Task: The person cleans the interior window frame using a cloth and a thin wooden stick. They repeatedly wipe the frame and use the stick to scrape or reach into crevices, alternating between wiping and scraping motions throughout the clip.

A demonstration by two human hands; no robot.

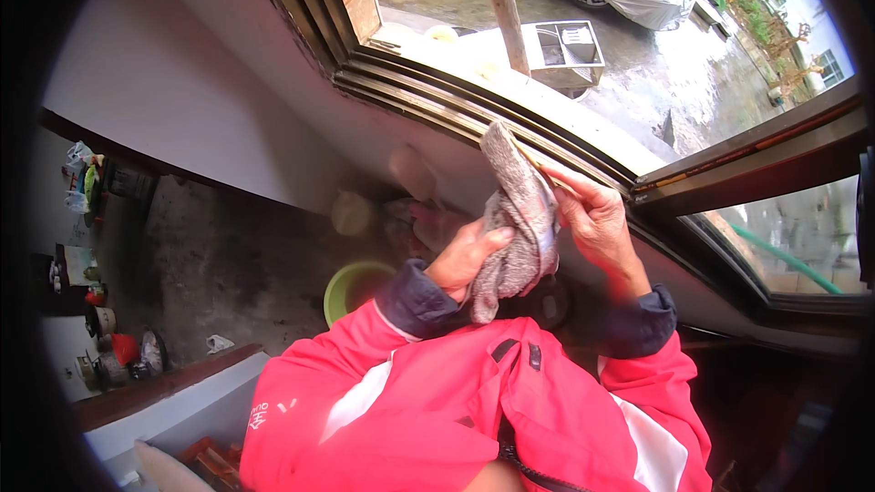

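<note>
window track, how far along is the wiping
Done: cannot tell; no stretch of the window track looks clearly cleaner. In hand: both hands hold a grey rag, the right hand pressing its top against the track, the left hand gripping lower. Left: the track running up-left looks untouched.

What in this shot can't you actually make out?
- Left hand: fingertips hidden behind the grey cloth, head view.
- Thin stick at the right hand: mostly wrapped by the cloth.
- Green bowl: blurred, partly behind the red sleeve.
- Shelf items: too small.
</note>
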